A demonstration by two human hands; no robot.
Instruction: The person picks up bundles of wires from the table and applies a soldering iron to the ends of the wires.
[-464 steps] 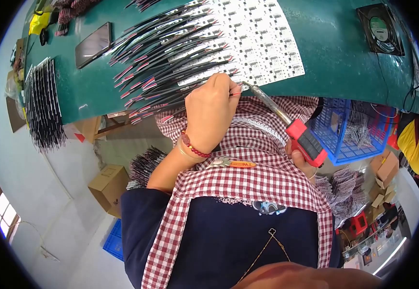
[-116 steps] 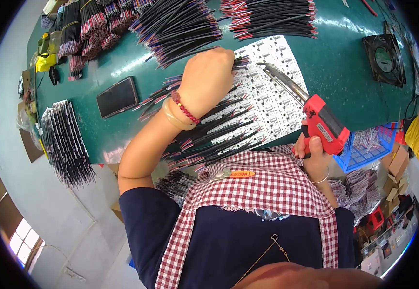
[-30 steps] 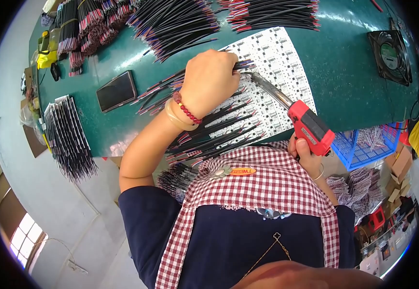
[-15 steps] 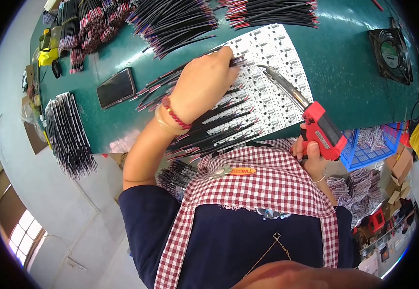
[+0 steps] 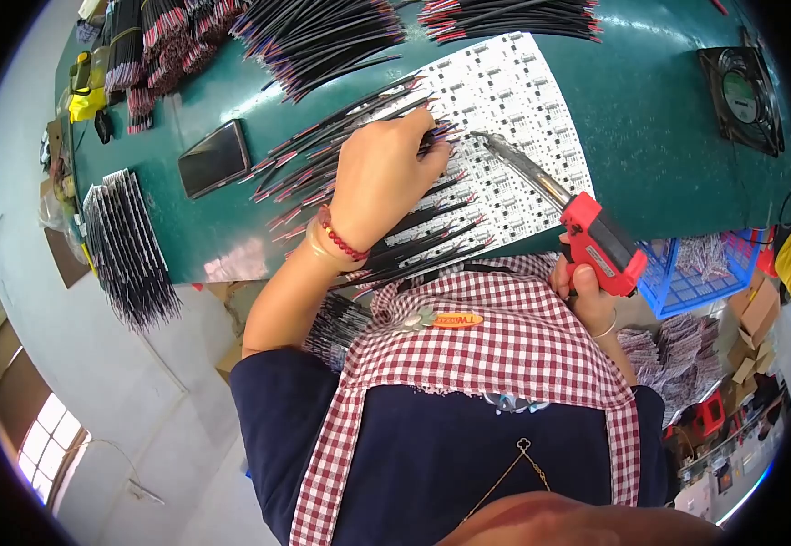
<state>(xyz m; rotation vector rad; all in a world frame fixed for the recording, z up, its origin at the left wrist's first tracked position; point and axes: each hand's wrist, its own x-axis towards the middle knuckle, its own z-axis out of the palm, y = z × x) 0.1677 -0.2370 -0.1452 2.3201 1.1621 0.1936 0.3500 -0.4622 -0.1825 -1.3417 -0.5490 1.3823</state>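
Observation:
My left hand [image 5: 385,168] is closed over the row of black cables, its thumb and fingers pinching a cable [image 5: 434,136] by its end. The white sheet of small circuit boards [image 5: 532,118] lies under the cable ends. My right hand [image 5: 587,296] is wrapped round the handle of a red and black soldering gun [image 5: 600,246]. The gun's tip points up and left, just right of my left fingertips, over the sheet. Several black cables with red and white wire ends lie side by side above and below my left hand. Whether the tip touches a board I cannot tell.
Bundles of black cables [image 5: 318,41] lie along the far side of the green table [image 5: 650,118]. A phone [image 5: 214,160] and a stack of finished-looking strips [image 5: 127,246] are on the left. A small fan [image 5: 739,100] stands at the right, above a blue basket [image 5: 696,287].
My left hand has moved down along the row, nearer my body, and more cables show above it. The soldering gun has shifted slightly left, its tip closer to my left fingers.

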